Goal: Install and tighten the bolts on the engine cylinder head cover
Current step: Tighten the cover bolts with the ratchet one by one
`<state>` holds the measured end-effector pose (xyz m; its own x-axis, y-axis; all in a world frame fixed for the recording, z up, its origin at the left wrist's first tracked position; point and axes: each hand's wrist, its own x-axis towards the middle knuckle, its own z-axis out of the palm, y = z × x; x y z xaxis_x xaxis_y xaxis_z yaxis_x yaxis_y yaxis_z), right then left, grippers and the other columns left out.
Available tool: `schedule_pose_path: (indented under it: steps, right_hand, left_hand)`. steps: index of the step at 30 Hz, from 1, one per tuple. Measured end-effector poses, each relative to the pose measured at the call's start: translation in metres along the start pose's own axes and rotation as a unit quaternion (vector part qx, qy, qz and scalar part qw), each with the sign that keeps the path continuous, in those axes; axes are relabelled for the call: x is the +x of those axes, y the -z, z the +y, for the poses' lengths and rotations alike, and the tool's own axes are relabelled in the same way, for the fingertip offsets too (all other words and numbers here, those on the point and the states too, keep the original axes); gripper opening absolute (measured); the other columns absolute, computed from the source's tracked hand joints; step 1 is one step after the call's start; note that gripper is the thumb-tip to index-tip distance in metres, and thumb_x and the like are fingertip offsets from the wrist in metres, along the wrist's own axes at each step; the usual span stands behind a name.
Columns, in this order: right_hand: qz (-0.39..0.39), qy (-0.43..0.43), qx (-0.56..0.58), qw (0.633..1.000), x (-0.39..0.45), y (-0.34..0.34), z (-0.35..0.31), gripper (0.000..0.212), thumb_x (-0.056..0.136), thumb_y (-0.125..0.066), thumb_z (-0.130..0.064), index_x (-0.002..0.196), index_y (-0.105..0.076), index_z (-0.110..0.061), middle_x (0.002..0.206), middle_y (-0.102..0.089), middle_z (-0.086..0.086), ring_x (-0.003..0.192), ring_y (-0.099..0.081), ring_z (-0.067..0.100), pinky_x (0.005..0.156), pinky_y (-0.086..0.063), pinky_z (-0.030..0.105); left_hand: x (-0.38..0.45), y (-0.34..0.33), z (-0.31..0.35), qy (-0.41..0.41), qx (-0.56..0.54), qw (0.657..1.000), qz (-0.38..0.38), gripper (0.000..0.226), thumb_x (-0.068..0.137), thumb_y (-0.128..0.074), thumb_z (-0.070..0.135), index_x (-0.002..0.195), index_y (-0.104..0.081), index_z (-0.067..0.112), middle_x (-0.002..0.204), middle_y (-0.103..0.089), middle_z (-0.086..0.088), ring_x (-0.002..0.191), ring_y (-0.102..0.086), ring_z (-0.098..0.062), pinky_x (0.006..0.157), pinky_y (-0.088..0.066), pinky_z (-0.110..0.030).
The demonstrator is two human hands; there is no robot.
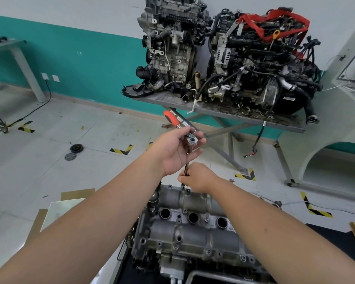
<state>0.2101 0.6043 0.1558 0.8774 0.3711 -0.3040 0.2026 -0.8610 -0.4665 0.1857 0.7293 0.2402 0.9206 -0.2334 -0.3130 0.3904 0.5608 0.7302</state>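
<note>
The grey cylinder head cover (193, 228) lies low in the middle of the view, with three round plug holes and several bolts set in its flanges. My left hand (176, 152) grips the head of a ratchet wrench (192, 141) whose red handle (171, 118) points up and to the left. A thin extension bar (186, 168) runs down from the ratchet head. My right hand (199, 177) is closed round the bar's lower end, just above the cover's far edge, hiding the socket tip. One bolt (182, 185) stands at that far edge beside my right hand.
Two complete engines (223, 50) sit on a grey metal stand (213, 111) at the back. Round pulley parts (75, 150) lie on the tiled floor to the left. Cardboard sheets (76, 194) lie left of the cover, and a black mat (334, 236) is on the right.
</note>
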Motion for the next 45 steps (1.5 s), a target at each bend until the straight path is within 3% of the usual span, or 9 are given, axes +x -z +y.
schedule_pose_path:
  steps: [10,15,19,24,26,33,36,39,45]
  right_hand:
    - [-0.013,-0.004,-0.01,1.0,-0.001,-0.001,-0.002,0.026,0.091,-0.057,-0.021,0.075,-0.062,-0.002,0.077,-0.066,0.011,0.079,-0.059,0.026,0.073,-0.048,0.036]
    - [-0.004,0.007,-0.007,1.0,-0.001,-0.004,-0.003,0.041,0.092,-0.056,-0.018,0.056,-0.037,-0.015,0.055,-0.044,0.0,0.056,-0.041,0.018,0.057,-0.036,0.034]
    - [0.003,0.001,0.002,1.0,-0.004,-0.008,-0.004,0.04,0.095,-0.056,-0.022,0.058,-0.043,-0.013,0.063,-0.053,0.006,0.066,-0.051,0.025,0.068,-0.046,0.039]
    - [0.019,-0.014,0.03,0.999,-0.005,-0.008,-0.005,0.029,0.092,-0.057,-0.022,0.066,-0.052,-0.01,0.076,-0.064,0.011,0.08,-0.06,0.029,0.076,-0.05,0.04]
    - [0.026,-0.018,0.03,0.999,-0.005,-0.01,-0.003,0.026,0.092,-0.056,-0.023,0.07,-0.052,-0.009,0.076,-0.062,0.009,0.079,-0.059,0.027,0.07,-0.047,0.039]
    - [0.044,-0.01,-0.026,0.999,-0.004,-0.021,-0.008,0.02,0.101,-0.046,-0.026,0.102,-0.057,-0.009,0.097,-0.06,0.009,0.087,-0.056,0.025,0.063,-0.04,0.032]
    - [0.064,-0.024,0.042,0.997,-0.007,-0.022,-0.008,0.005,0.097,-0.055,-0.022,0.096,-0.057,-0.017,0.096,-0.062,0.006,0.086,-0.052,0.021,0.076,-0.049,0.033]
    - [0.061,-0.077,0.044,0.994,-0.01,-0.024,-0.006,0.034,0.093,-0.05,-0.022,0.06,-0.044,-0.015,0.065,-0.051,0.003,0.063,-0.048,0.024,0.055,-0.036,0.032]
    - [0.067,-0.08,0.089,0.991,-0.012,-0.026,-0.008,0.034,0.093,-0.051,-0.023,0.061,-0.047,-0.011,0.07,-0.058,0.01,0.074,-0.059,0.033,0.064,-0.046,0.036]
  left_hand:
    - [0.009,0.009,0.001,0.006,0.053,0.999,-0.002,0.018,0.102,-0.051,0.025,0.091,-0.061,0.015,0.083,-0.072,-0.003,0.079,-0.073,-0.021,0.064,-0.059,-0.032]
    - [0.009,0.002,0.013,-0.035,0.304,0.951,0.042,0.011,0.096,-0.053,0.019,0.09,-0.061,0.013,0.079,-0.067,-0.003,0.068,-0.072,-0.018,0.058,-0.053,-0.029]
    - [0.01,-0.012,0.02,-0.089,0.609,0.787,0.041,0.016,0.097,-0.042,0.016,0.096,-0.057,0.016,0.083,-0.066,-0.002,0.058,-0.067,-0.011,0.055,-0.044,-0.027]
    - [0.007,-0.014,0.012,-0.289,0.889,0.356,-0.002,0.023,0.104,-0.039,0.035,0.102,-0.058,0.021,0.094,-0.051,0.003,0.095,-0.055,-0.023,0.067,-0.034,-0.034]
    - [0.003,-0.004,0.002,-0.385,0.873,0.301,0.0,0.035,0.1,-0.039,0.043,0.099,-0.065,0.019,0.102,-0.056,-0.002,0.1,-0.055,-0.026,0.073,-0.034,-0.036]
    - [0.011,0.03,-0.032,-0.557,0.692,0.447,0.104,0.054,0.087,-0.052,0.06,0.082,-0.068,0.008,0.12,-0.065,-0.015,0.108,-0.062,-0.035,0.083,-0.048,-0.043]
    - [0.012,0.035,-0.047,-0.479,0.534,0.695,0.041,0.056,0.093,-0.044,0.065,0.109,-0.065,0.015,0.138,-0.053,-0.007,0.124,-0.054,-0.024,0.101,-0.045,-0.037]
    - [0.011,0.02,-0.053,-0.28,0.243,0.924,0.094,0.044,0.087,-0.04,0.069,0.099,-0.069,0.039,0.12,-0.069,-0.004,0.099,-0.067,-0.019,0.096,-0.05,-0.042]
    - [0.012,0.021,-0.039,-0.155,0.054,0.982,0.096,0.043,0.093,-0.051,0.053,0.094,-0.065,0.013,0.075,-0.071,-0.008,0.064,-0.066,-0.02,0.076,-0.05,-0.038]
